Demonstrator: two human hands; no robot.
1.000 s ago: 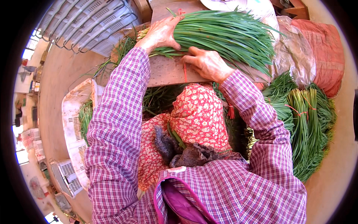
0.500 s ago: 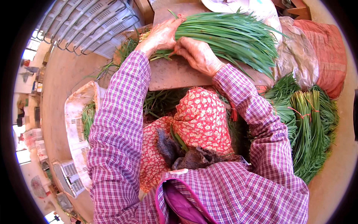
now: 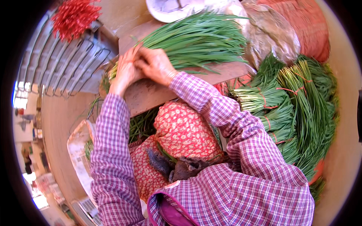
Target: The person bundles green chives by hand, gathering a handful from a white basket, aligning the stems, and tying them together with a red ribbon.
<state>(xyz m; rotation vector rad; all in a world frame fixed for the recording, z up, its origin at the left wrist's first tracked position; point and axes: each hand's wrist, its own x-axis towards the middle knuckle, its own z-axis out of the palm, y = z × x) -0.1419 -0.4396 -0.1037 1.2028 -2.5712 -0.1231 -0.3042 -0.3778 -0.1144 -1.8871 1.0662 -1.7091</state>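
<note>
A thick bunch of garlic chives (image 3: 200, 39) lies across a wooden board (image 3: 141, 98), leaves fanned to the right. My left hand (image 3: 126, 71) is wrapped over its stem end, and a little of the pale stems shows left of that hand. Touching the left hand, my right hand (image 3: 156, 66) has its fingers bent and drawn together. What the right fingertips hold is hidden. A thin reddish line, perhaps a tie, shows by the left fingers.
Tied bunches of chives (image 3: 301, 109) are piled right of the board. Red ties (image 3: 77, 19) hang on a wire rack (image 3: 62, 66) at upper left. A white basket (image 3: 81, 147) stands at left. A pale basin (image 3: 171, 9) and plastic sacks (image 3: 275, 28) lie beyond the board.
The whole view has shifted, bringing the red ties into sight. My right hand has come in against my left at the stem end; before, they were slightly apart.
</note>
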